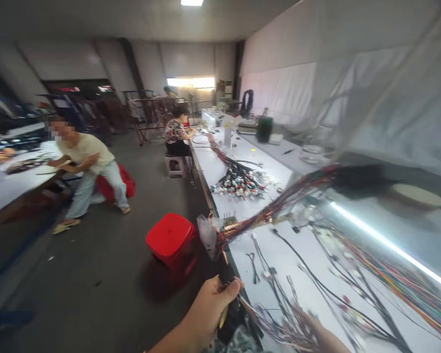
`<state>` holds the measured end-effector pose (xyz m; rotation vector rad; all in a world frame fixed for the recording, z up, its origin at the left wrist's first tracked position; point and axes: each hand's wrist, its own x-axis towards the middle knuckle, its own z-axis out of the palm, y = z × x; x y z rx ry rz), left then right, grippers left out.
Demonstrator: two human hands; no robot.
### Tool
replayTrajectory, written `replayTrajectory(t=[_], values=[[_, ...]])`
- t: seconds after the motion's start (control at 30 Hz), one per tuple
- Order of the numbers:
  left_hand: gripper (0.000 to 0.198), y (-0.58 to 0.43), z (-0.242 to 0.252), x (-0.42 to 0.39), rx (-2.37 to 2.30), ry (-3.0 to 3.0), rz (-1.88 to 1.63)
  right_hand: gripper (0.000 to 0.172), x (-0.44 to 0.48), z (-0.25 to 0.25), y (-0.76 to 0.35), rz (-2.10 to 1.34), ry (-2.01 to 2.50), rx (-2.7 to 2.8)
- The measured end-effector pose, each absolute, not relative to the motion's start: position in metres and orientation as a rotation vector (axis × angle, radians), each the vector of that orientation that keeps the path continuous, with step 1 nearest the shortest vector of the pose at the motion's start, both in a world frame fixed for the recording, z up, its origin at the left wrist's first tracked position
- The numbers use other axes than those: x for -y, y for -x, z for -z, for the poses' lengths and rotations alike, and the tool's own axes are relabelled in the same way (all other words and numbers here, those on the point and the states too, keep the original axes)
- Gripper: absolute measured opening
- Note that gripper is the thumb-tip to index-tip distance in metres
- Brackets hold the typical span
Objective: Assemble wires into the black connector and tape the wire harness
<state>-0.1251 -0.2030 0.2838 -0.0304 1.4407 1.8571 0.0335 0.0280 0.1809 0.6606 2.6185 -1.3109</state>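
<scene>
My left hand [209,309] is at the bottom centre, at the near edge of the white workbench [290,255]. Its fingers are closed round the black taped end of a wire bundle [226,274]. From there the bundle of coloured wires [279,203] rises to the right, up toward a dark blurred shape. My right hand [318,336] lies low at the bottom edge among loose thin wires [279,294]. It is smeared by motion and its fingers do not show clearly.
A red stool [171,238] stands on the floor just left of the bench. A pile of connector-tipped cables [238,184] lies farther along it. One person sits at the far end [174,135]; another leans on a table at left [84,162]. A light strip [389,247] and plastic sheeting line the right.
</scene>
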Motion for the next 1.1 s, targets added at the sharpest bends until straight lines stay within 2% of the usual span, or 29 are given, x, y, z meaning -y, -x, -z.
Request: replayTrajectory(t=[0.13, 0.23, 0.33, 0.47, 0.63, 0.73, 0.8, 0.87, 0.93, 1.0, 1.1], values=[[0.044, 0.113, -0.269, 0.188, -1.41, 0.018, -1.782, 0.09, -0.006, -0.241, -0.011, 1.401, -0.167, -2.719], [0.037, 0.115, -0.269, 0.185, -1.442, -0.177, -1.758, 0.093, 0.031, -0.262, 0.015, 1.514, -0.021, -2.76], [0.035, 0.124, -0.271, 0.188, -1.432, -0.215, -1.731, 0.084, 0.054, -0.253, 0.026, 1.594, -0.155, -2.708], [0.041, 0.131, -0.268, 0.192, -1.405, -0.042, -1.711, 0.08, 0.052, -0.247, 0.024, 1.508, -0.235, -2.761], [0.045, 0.129, -0.269, 0.183, -1.306, -0.073, -1.822, 0.074, 0.055, -0.267, 0.03, 1.654, 0.071, -2.923], [0.048, 0.127, -0.267, 0.178, -1.271, -0.023, -1.851, 0.052, 0.064, -0.264, 0.033, 1.564, 0.068, -3.088], [0.046, 0.126, -0.265, 0.177, -1.27, 0.021, -1.852, 0.032, 0.065, -0.259, 0.034, 1.705, -0.077, -3.088], [0.04, 0.126, -0.264, 0.178, -1.314, -0.017, -1.869, 0.018, 0.062, -0.256, 0.036, 2.096, -0.385, -2.783], [0.034, 0.128, -0.267, 0.181, -1.452, -0.213, -1.876, 0.022, 0.054, -0.258, 0.04, 2.352, -0.709, -2.206], [0.029, 0.134, -0.274, 0.184, -1.617, -0.594, -1.813, 0.026, 0.044, -0.264, 0.043, 2.367, -0.811, -1.769], [0.023, 0.146, -0.285, 0.185, -1.767, -1.069, -1.632, 0.031, 0.032, -0.278, 0.04, 2.348, -0.685, -1.739]])
